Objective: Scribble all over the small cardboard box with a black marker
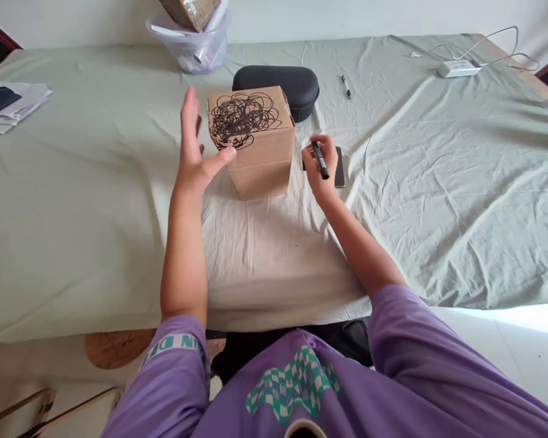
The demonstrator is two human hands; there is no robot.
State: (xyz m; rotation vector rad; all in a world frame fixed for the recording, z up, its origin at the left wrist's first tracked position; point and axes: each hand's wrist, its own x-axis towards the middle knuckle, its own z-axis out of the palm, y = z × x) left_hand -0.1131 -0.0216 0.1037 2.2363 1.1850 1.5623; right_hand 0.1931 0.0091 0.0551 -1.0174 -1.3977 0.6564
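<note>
A brown cardboard box (265,155) stands on the cloth-covered table, its top covered with looping black scribbles, densest at the left. My left hand (197,146) is beside the box's left side, fingers stretched and thumb apart, the thumb tip at the front top edge. Whether the other fingers touch the box I cannot tell. To the right of the box, my right hand (320,164) grips a black marker (320,159), its rear end pointing toward me. The marker's tip is hidden by the fingers. Partly under that hand lies a flat dark object (340,167).
Behind the box sits a black hard case (278,79). A small black pen or cap (346,87) lies further right. A clear plastic bin (194,48) stands at the back, a white power strip (459,68) at the far right, and papers (13,106) at the left.
</note>
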